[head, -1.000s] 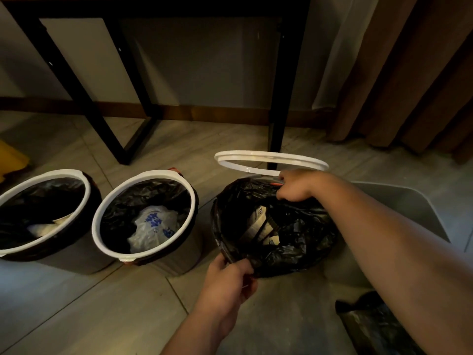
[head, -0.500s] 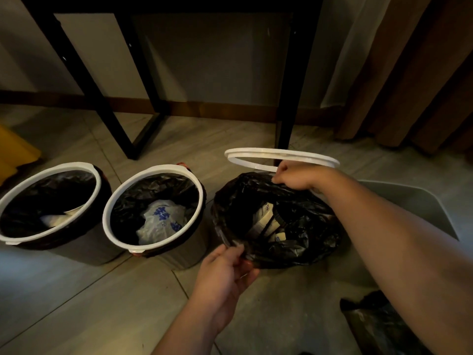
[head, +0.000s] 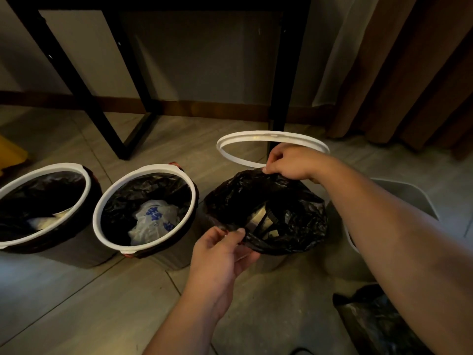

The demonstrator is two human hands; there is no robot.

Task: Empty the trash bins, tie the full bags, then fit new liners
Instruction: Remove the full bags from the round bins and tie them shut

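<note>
Bag position: the black bag [head: 284,201] sits on the floor just right of the middle bin [head: 147,168], with the grey bin [head: 404,193] behind my right forearm.
Bag heading: mouth up and tipped toward me.
Bag long axis: left to right across the view; it is wider than it is deep.
Left hand: my left hand [head: 220,254] pinches the near-left edge of the mouth between thumb and forefinger, with the other fingers loose beneath.
Right hand: my right hand [head: 289,162] is curled, with its fingertips nipping the far edge of the mouth.
Bag relative to fingers: the film spans between the two pinches. Its bulk hangs below and to the right of my left fingers, and below my right ones.
Change since half a second ago: the far edge is now drawn up and over toward me. The mouth is narrower and less of the contents shows. My left fingers, then spread, have closed on the edge.
Ring: the white ring [head: 243,139] lies beyond the bag, its near arc behind my right hand. I cannot tell whether it is touching.
</note>
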